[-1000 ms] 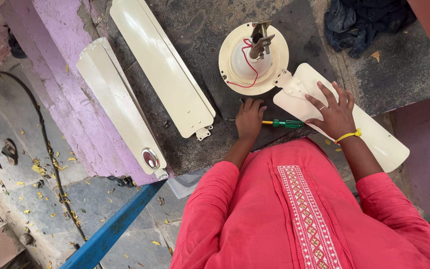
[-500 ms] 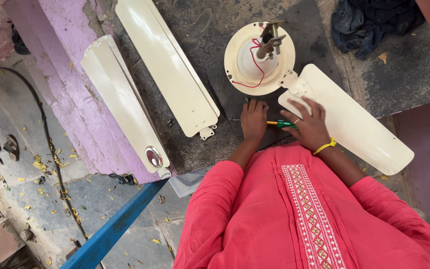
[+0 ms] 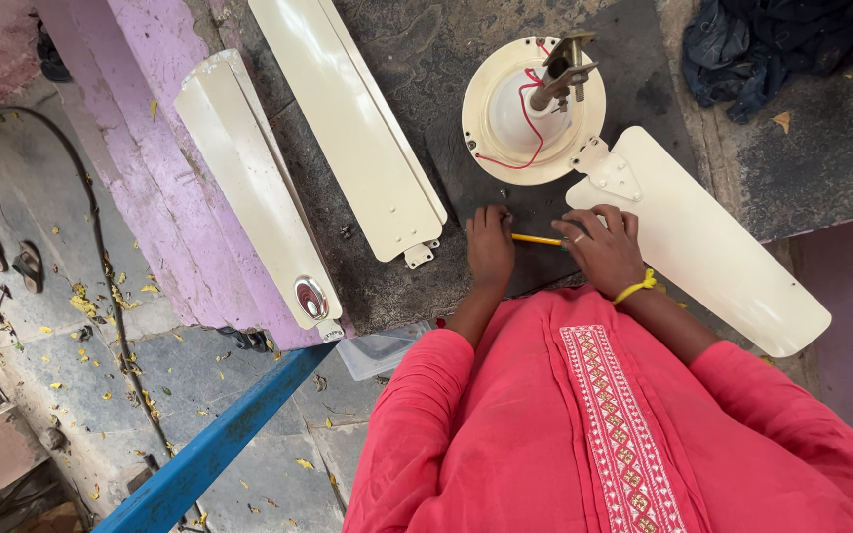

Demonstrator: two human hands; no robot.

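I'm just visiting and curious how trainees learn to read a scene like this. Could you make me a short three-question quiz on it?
1. True or false: all three fan blades are fixed to the motor hub.
2. What lies between the left hand and the right hand?
3. The dark cloth lies: A) under the hub, B) at the slab's far corner, C) on the person's lap.

Key:
1. False; one attached blade, two loose blades lying apart.
2. A yellow-handled tool.
3. B.
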